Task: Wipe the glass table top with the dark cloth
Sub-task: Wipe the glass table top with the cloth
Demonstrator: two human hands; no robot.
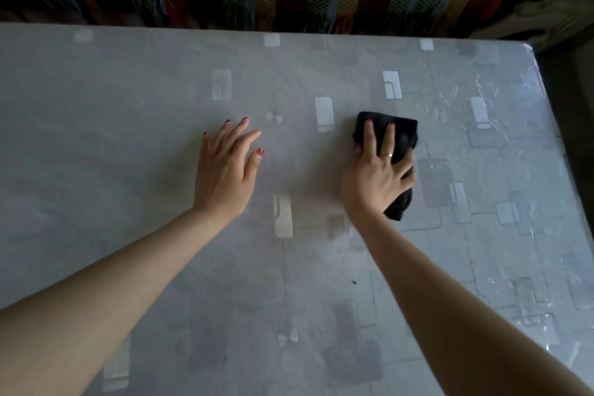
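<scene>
The dark cloth [400,151] is pressed flat under the right hand [376,177], fingers spread. Unwiped glass table top [128,170] lies left, where the left hand [225,170] is rested open.

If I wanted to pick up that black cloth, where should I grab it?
Probably the far end of the dark cloth, coming from above: it lies flat and bunched on the glass table top, and that end pokes out past the right hand pressing it.
</scene>
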